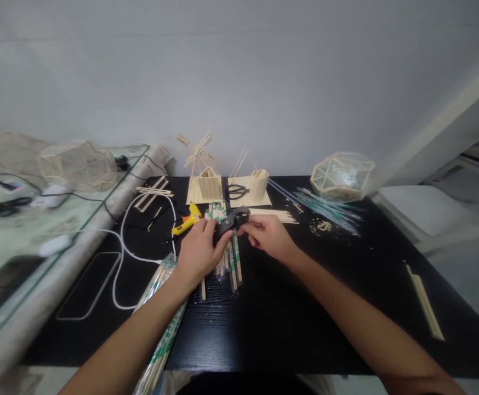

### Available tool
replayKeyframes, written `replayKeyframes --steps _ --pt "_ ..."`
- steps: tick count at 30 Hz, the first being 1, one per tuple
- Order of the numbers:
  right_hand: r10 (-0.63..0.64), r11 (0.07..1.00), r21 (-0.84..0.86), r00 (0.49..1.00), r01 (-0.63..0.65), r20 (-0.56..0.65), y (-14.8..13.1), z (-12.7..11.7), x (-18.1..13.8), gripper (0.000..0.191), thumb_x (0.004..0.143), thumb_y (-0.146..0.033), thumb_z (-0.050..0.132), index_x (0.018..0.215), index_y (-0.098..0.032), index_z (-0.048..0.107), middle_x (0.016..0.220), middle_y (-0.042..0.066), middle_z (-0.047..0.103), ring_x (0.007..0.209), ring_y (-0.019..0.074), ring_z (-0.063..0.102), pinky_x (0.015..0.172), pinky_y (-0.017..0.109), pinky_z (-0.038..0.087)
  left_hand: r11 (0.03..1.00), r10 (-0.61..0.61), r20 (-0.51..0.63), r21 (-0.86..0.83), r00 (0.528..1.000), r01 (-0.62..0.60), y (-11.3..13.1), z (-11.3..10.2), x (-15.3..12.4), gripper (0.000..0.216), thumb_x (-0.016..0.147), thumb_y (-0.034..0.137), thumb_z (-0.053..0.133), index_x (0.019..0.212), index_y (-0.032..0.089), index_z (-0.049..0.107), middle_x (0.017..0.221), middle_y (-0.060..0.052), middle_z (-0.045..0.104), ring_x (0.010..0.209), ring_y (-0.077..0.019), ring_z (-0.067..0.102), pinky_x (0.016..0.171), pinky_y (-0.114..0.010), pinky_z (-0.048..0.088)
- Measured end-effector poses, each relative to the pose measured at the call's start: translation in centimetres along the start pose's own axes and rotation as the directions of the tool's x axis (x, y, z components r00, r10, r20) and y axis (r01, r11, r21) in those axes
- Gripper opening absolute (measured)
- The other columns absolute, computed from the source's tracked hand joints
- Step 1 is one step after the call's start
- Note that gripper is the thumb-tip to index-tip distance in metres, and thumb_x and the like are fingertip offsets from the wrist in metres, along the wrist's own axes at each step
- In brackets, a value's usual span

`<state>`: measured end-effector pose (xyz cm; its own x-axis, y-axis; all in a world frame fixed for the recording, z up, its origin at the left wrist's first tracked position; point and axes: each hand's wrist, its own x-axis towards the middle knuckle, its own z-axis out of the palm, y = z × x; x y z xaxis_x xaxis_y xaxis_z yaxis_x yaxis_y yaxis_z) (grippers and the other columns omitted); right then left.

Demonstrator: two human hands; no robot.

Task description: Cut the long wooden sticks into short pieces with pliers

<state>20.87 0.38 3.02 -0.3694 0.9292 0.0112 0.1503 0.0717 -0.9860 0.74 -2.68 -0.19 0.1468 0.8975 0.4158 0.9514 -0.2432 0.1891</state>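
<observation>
My left hand [198, 249] is closed round a black, curved hand-sized object [230, 220], whose exact kind I cannot make out. At its right end, the thumb and fingers of my right hand [270, 236] are pinched together. Whatever they grip is too small to tell. Bundles of wooden sticks in clear and green wrapping [238, 258] lie beneath both hands. Just left of the black object rests a yellow glue gun [187, 220]. Black scissor handles [238, 191] show behind my hands.
At the back stand a stick windmill model [210, 185] and a round stick model [259, 186] on bases. Right of them are empty wrappers [330, 208] and a faceted stick frame [342, 175]. A white cable [121, 241] loops at left; loose sticks [424, 304] lie far right.
</observation>
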Motion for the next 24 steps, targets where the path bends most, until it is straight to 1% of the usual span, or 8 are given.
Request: replayKeyframes --steps 8,12,14,16,18,20,22,24 --pt "0.005 1.0 0.003 1.0 -0.005 0.001 0.1 -0.1 0.0 0.027 0.088 -0.038 0.062 0.078 -0.014 0.071 0.047 -0.005 0.049 0.041 0.0082 0.041 0.042 0.022 0.03 1.0 -0.015 0.009 -0.022 1.0 0.015 0.1 0.0 0.0 0.046 0.1 0.058 0.042 0.109 0.018 0.064 0.102 -0.012 0.066 0.09 -0.0267 0.064 0.075 -0.035 0.048" --pt "0.004 1.0 0.026 0.999 -0.005 0.036 0.6 -0.2 0.2 0.033 0.089 -0.044 0.064 0.08 -0.014 0.073 0.051 -0.003 0.054 0.041 0.008 0.043 0.04 0.021 0.031 0.969 -0.083 0.093 -0.223 0.992 0.102 0.0 -0.1 0.2 0.048 0.099 0.059 0.042 0.088 0.019 0.065 0.081 -0.007 0.066 0.078 -0.0237 0.063 0.069 -0.031 0.044" --pt "-0.005 0.999 0.052 0.998 0.002 0.06 0.9 -0.1 0.3 0.034 0.087 -0.046 0.066 0.089 -0.013 0.074 0.062 0.001 0.064 0.043 0.0082 0.046 0.039 0.021 0.033 0.857 -0.149 0.211 -0.459 0.966 0.233 -0.2 0.2 0.3 0.057 0.099 0.064 0.038 0.076 0.019 0.064 0.067 -0.004 0.061 0.066 -0.0202 0.06 0.062 -0.028 0.042" --pt "-0.016 0.996 0.089 0.998 0.01 0.062 1.1 -0.2 0.5 0.035 0.086 -0.043 0.067 0.106 -0.014 0.073 0.076 0.004 0.071 0.046 0.0089 0.051 0.038 0.021 0.038 0.617 -0.199 0.392 -0.662 0.898 0.426 -0.4 0.7 0.5 0.066 0.095 0.073 0.034 0.069 0.019 0.061 0.055 -0.001 0.052 0.051 -0.016 0.051 0.05 -0.026 0.037" --pt "-0.028 0.994 0.105 0.998 0.023 0.049 1.0 -0.4 0.5 0.039 0.087 -0.037 0.067 0.12 -0.016 0.068 0.081 0.005 0.074 0.049 0.01 0.057 0.042 0.022 0.045 0.344 -0.184 0.535 -0.75 0.824 0.564 -0.6 1.2 0.7 0.068 0.091 0.078 0.037 0.07 0.018 0.061 0.051 0.002 0.045 0.042 -0.0124 0.041 0.041 -0.024 0.03" --pt "-0.042 0.994 0.104 0.999 0.039 0.028 0.6 -0.9 0.6 0.037 0.089 -0.031 0.066 0.123 -0.017 0.064 0.08 0.004 0.074 0.054 0.0114 0.063 0.051 0.023 0.051 0.166 -0.145 0.572 -0.79 0.807 0.59 -0.6 1.5 0.7 0.064 0.089 0.078 0.045 0.078 0.017 0.064 0.053 0.004 0.044 0.04 -0.01 0.037 0.038 -0.022 0.027" --pt "-0.044 0.992 0.116 0.999 0.046 -0.016 0.1 -1.7 0.7 0.027 0.091 -0.029 0.065 0.116 -0.018 0.061 0.08 0.004 0.076 0.061 0.0132 0.068 0.059 0.025 0.056 0.109 -0.122 0.544 -0.824 0.83 0.556 -0.5 1.4 0.7 0.058 0.086 0.073 0.055 0.084 0.016 0.066 0.056 0.005 0.045 0.041 -0.0085 0.039 0.038 -0.021 0.028" --pt "-0.016 0.987 0.157 0.996 0.03 -0.089 -0.2 -2.7 0.9 0.019 0.093 -0.028 0.064 0.107 -0.02 0.055 0.082 0.005 0.078 0.066 0.0155 0.073 0.062 0.027 0.058 0.126 -0.099 0.52 -0.839 0.849 0.529 -0.3 1.1 0.6 0.053 0.084 0.067 0.065 0.086 0.015 0.068 0.056 0.005 0.047 0.043 -0.0076 0.041 0.039 -0.02 0.031"
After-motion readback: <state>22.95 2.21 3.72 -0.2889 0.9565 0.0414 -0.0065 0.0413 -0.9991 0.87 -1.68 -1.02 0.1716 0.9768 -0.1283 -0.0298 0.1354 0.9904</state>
